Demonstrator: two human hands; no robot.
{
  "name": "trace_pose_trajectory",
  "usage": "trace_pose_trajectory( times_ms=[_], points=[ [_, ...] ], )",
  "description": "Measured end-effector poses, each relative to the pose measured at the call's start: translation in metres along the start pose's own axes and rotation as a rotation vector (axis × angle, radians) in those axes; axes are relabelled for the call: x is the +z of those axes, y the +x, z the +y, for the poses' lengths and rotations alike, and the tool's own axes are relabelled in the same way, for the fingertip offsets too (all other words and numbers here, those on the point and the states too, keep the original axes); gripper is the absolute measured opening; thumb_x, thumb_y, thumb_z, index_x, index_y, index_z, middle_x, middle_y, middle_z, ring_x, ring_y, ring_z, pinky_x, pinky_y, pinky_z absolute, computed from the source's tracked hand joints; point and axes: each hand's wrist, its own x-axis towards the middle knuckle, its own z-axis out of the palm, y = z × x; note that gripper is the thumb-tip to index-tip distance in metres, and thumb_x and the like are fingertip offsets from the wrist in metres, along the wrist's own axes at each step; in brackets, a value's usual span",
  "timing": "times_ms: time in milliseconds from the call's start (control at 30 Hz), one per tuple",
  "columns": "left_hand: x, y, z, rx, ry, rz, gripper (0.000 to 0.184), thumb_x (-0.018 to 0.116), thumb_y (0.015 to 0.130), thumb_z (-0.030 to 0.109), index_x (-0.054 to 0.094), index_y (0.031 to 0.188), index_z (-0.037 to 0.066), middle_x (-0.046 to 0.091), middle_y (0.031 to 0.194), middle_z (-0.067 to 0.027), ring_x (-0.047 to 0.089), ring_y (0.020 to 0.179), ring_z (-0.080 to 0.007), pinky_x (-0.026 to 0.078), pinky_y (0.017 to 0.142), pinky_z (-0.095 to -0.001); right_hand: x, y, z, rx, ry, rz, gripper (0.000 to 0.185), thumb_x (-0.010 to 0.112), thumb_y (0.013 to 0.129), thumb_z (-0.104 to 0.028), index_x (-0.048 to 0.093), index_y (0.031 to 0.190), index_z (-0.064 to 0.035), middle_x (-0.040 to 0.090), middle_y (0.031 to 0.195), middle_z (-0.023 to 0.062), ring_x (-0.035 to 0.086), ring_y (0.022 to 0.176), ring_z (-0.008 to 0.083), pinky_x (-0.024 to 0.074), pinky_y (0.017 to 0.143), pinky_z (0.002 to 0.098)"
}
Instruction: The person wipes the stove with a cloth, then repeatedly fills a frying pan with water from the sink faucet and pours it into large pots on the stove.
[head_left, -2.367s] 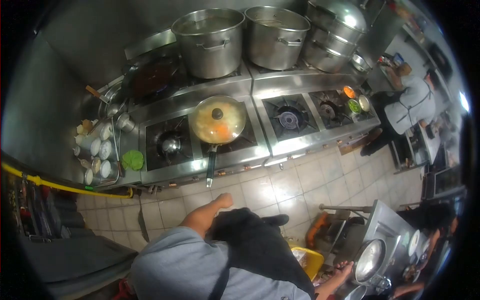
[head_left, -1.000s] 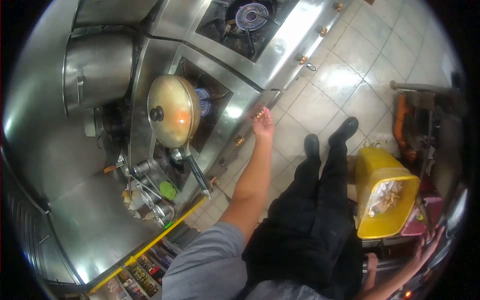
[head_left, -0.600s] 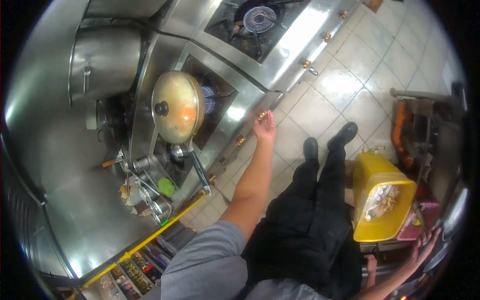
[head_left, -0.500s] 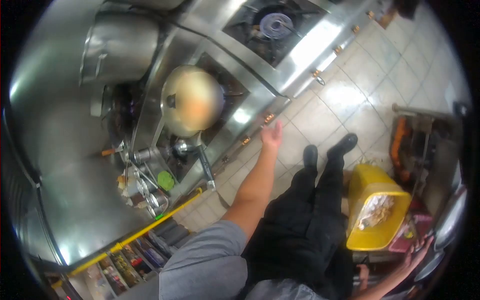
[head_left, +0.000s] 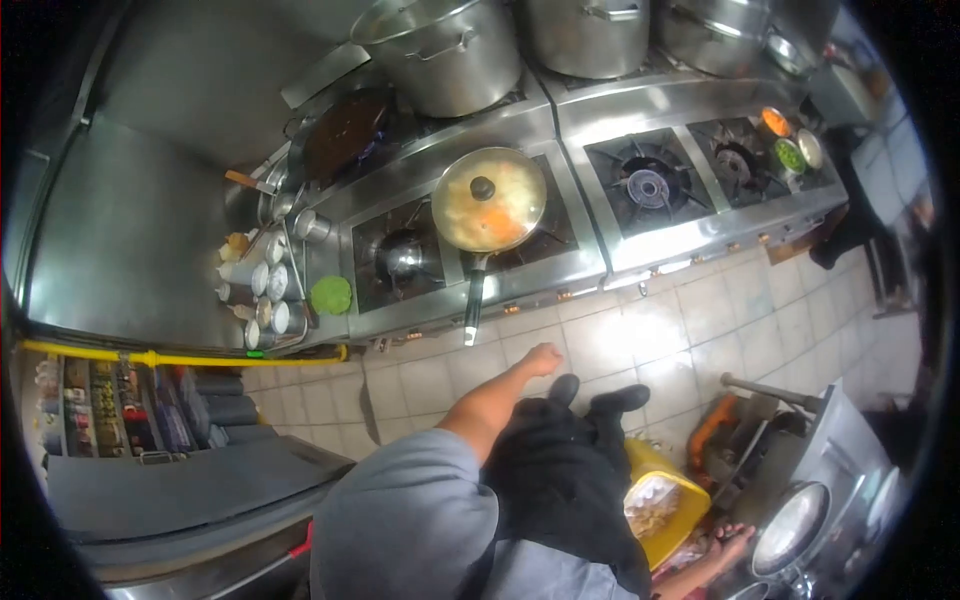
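My left hand (head_left: pixel 541 360) hangs over the tiled floor in front of the stove, its fingers curled into a loose fist with nothing visible in it. Above it, a frying pan (head_left: pixel 478 288) stands on a burner under a glass lid (head_left: pixel 490 200) with a dark knob. Pale and orange food shows through the lid, and the pan's handle points towards me. At the lower right my right hand (head_left: pixel 732 545) has its fingers spread and appears to hold nothing. It is beside a round metal pan (head_left: pixel 792 530) and the yellow bin (head_left: pixel 690 520).
Large stockpots (head_left: pixel 440 60) line the back of the stove (head_left: pixel 630 235). Squeeze bottles and metal containers (head_left: pixel 275 280) stand at the left, beside a green round item (head_left: pixel 331 295). Small bowls (head_left: pixel 790 155) sit at the far right. A yellow rail (head_left: pixel 190 357) edges the left counter.
My view has swung towards the stove, bringing more pots and bowls into sight. My left hand's fingers have curled in. My right hand stays low at the right, near the bin.
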Motion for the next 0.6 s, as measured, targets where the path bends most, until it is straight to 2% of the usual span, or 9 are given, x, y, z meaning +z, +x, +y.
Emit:
trace_pose_trajectory(
  times_ms=[33,67,133,400,467,533,600],
  points=[
    [-0.008,-0.004,0.003,-0.15,-0.176,-0.044,0.032,0.063,0.083,0.029,0.062,0.103,0.005,0.066,0.081,-0.0091,0.064,0.063,-0.0176,0.052,0.053,-0.0326,-0.003,0.004,0.001,0.001,0.031,-0.014,0.035,0.042,0.099,-0.041,0.045,0.082,-0.011,0.043,0.067,0.0004,0.042,0.052,0.0135,0.0323,0.038,0.0246],
    [-0.01,-0.008,0.002,-0.137,-0.189,-0.054,0.032,0.063,0.083,0.029,0.062,0.103,0.005,0.066,0.081,-0.0091,0.064,0.063,-0.0176,0.052,0.053,-0.0326,-0.018,0.026,0.005,0.002,0.057,-0.089,0.034,0.043,0.099,-0.041,0.045,0.082,-0.0108,0.045,0.068,0.0006,0.043,0.053,0.0139,0.0333,0.038,0.0251],
    [-0.017,-0.007,-0.004,-0.179,-0.195,-0.006,0.028,0.063,0.082,0.026,0.063,0.101,0.005,0.065,0.078,-0.0068,0.063,0.062,-0.0158,0.051,0.049,-0.0317,-0.02,0.035,0.007,-0.011,0.026,-0.048,0.044,0.04,0.097,-0.053,0.044,0.079,-0.0133,0.042,0.064,-0.001,0.042,0.052,0.0146,0.0328,0.038,0.0264],
    [-0.028,-0.004,-0.028,-0.19,-0.11,-0.057,0.029,0.06,0.081,0.026,0.064,0.1,0.005,0.064,0.078,-0.0042,0.062,0.062,-0.0154,0.05,0.049,-0.0318,-0.019,0.033,0.009,-0.002,0.095,-0.07,0.042,0.041,0.096,-0.053,0.046,0.082,-0.0138,0.045,0.063,-0.0019,0.045,0.049,0.0144,0.0332,0.035,0.0265],
    [-0.03,-0.009,-0.024,-0.171,-0.103,-0.05,0.028,0.06,0.081,0.027,0.064,0.099,0.004,0.064,0.078,-0.0048,0.063,0.062,-0.0158,0.05,0.05,-0.0318,-0.014,0.022,0.005,-0.003,0.092,-0.094,0.04,0.038,0.1,-0.044,0.044,0.079,-0.0105,0.044,0.066,0.0018,0.044,0.053,0.0154,0.033,0.04,0.0268],
    [-0.03,-0.01,-0.023,-0.166,-0.1,-0.06,0.028,0.06,0.082,0.027,0.064,0.099,0.004,0.065,0.078,-0.005,0.063,0.063,-0.0155,0.051,0.05,-0.0318,-0.019,0.027,0.005,0.002,0.104,-0.114,0.04,0.038,0.1,-0.045,0.044,0.08,-0.0108,0.045,0.067,0.002,0.043,0.053,0.0153,0.0329,0.04,0.0267],
    [-0.029,-0.011,-0.021,-0.165,-0.102,-0.065,0.028,0.06,0.082,0.027,0.064,0.099,0.004,0.065,0.079,-0.0051,0.064,0.064,-0.0152,0.051,0.051,-0.0319,-0.023,0.037,0.008,0.012,0.118,-0.109,0.043,0.042,0.096,-0.052,0.046,0.08,-0.0133,0.046,0.063,-0.0014,0.046,0.048,0.0146,0.0339,0.035,0.0264]
  ],
)
